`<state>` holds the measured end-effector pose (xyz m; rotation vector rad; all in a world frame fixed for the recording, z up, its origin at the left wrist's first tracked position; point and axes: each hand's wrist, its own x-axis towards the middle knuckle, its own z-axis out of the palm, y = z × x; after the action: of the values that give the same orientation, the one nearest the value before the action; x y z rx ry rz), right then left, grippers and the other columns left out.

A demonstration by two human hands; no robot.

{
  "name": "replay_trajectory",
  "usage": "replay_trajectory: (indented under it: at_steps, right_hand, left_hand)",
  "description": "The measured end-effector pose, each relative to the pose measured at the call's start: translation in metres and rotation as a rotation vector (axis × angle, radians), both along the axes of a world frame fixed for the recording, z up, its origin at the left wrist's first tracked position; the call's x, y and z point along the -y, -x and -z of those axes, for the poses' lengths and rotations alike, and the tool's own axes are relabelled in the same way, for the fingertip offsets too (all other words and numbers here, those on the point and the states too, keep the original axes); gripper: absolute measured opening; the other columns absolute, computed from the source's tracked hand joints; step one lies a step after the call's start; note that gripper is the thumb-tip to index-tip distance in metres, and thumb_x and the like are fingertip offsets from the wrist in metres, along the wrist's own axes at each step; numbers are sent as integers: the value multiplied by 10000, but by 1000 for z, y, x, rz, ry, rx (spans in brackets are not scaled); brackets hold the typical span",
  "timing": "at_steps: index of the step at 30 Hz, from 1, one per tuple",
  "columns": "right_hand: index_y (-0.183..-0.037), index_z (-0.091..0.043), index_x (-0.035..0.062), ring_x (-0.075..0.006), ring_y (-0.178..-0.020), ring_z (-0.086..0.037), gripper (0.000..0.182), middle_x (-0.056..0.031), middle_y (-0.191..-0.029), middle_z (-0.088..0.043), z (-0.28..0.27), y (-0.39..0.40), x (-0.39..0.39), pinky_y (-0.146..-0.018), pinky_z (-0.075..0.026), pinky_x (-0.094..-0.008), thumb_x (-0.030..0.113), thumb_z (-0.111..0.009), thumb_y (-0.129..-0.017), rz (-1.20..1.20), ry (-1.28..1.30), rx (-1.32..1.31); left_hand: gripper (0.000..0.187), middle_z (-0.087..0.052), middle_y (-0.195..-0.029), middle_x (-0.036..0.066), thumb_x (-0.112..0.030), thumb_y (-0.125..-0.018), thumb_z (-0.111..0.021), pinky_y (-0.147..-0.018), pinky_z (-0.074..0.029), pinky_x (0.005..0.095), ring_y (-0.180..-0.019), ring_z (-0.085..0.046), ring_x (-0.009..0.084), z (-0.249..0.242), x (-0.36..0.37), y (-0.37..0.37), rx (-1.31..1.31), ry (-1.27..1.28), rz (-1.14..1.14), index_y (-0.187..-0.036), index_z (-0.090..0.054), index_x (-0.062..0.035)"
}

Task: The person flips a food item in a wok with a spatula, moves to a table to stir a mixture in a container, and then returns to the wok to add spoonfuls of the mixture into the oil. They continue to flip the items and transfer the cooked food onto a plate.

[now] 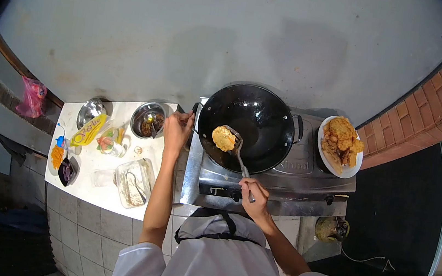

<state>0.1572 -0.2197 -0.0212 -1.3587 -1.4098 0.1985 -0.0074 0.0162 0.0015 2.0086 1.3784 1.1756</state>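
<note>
1 fried patty lies on the spatula, over the left part of the wok. In front of the wok, the right hand grasps the spatula's handle. The left hand is at the wok's left loop handle; whether its fingers are closed around that loop, I cannot tell. Beneath the wok is the metal stove. Right of the wok, a white plate bears golden fried pieces. Left of the wok, a white table holds 2 metal bowls, a yellow packet and a clear container with white contents.
</note>
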Motion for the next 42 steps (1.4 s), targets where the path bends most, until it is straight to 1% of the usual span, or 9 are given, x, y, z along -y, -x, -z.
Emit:
replay_trajectory:
  at_steps: [6, 15, 24, 30, 38, 42]
  right_hand:
    - [-832, -574, -63, -260, -705, -629, 25, -142, -809, -625, 1, 1, 0, -624, -491, -314, -77, -583, -812, -3, 0, 2]
    - [-826, -563, -66, -279, -701, -622, 35, -147, -799, -613, 0, 2, -3, -618, -487, -322, -85, -582, -805, -18, -1, 18]
    - [-836, -561, -62, -286, -698, -616, 65, -146, -806, -610, -3, 3, -4, -610, -483, -328, -96, -592, -791, -38, -21, 58]
    - [-809, -547, -55, -295, -712, -617, 66, -148, -816, -614, -5, 4, -3, -624, -487, -339, -80, -606, -794, -53, -10, 67]
    - [-793, -539, -49, -301, -716, -612, 75, -146, -822, -612, -6, 3, -3, -625, -486, -345, -70, -612, -794, -61, -6, 82]
    - [-792, -539, -49, -302, -716, -610, 76, -147, -823, -612, -5, 3, -3, -625, -485, -348, -73, -611, -792, -60, -22, 83]
  left_hand:
    - [185, -657, -725, 199, -129, -798, -695, -604, -498, 354, -641, -668, 287, 1, -1, 0, -30, 10, -1, -839, -699, 52]
    - [187, -652, -715, 191, -135, -802, -692, -605, -496, 361, -641, -663, 301, 5, -3, 1, 2, 10, 2, -843, -699, 48]
    - [163, -651, -718, 184, -116, -799, -694, -594, -493, 350, -632, -665, 279, 0, 0, 0, -1, 18, 12, -849, -703, 39]
    - [155, -649, -718, 190, -114, -799, -691, -596, -495, 353, -622, -660, 284, 3, -2, 1, -13, -6, 13, -856, -709, 29]
    - [173, -646, -699, 189, -125, -799, -694, -587, -495, 351, -618, -656, 283, 3, -3, 1, 3, 34, 14, -809, -692, 47]
    - [181, -646, -691, 189, -126, -800, -696, -583, -494, 347, -603, -652, 280, 2, -2, 0, -15, 25, 3, -815, -689, 54]
